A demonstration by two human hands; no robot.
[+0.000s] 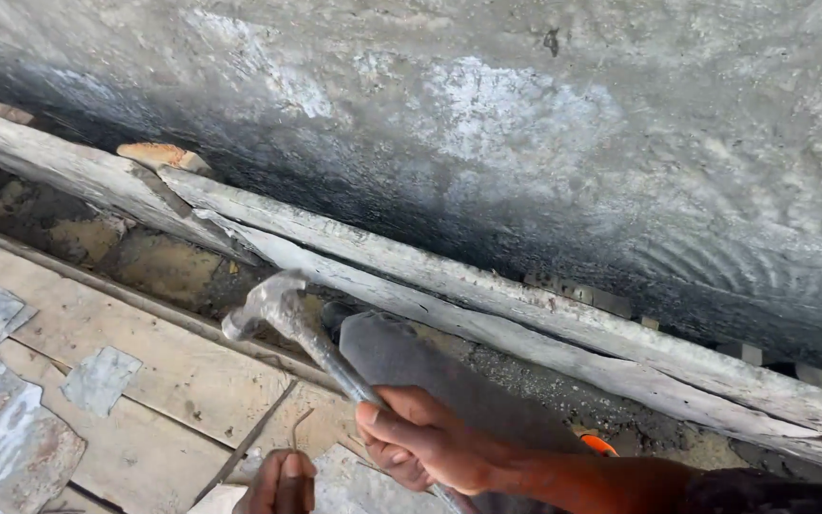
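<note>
My right hand (pixel 425 443) grips the shaft of a metal claw hammer (pixel 278 309) whose head is raised over the wooden boards (pixel 173 357). My left hand (pixel 283 481) sits at the bottom edge, fingers pinched around a thin bent nail (pixel 297 426) that stands on the boards. The hammer head hovers above and to the left of the nail, apart from it. A grey, cement-covered boot or shoe (pixel 411 366) lies just behind my right hand.
A rough grey concrete wall (pixel 525 124) fills the upper half. Weathered white planks (pixel 430 276) run diagonally along its base, over rubble and stones (pixel 88 233). Patches of dried cement (pixel 97 379) cover the boards at left. A small orange object (pixel 599 444) shows near my wrist.
</note>
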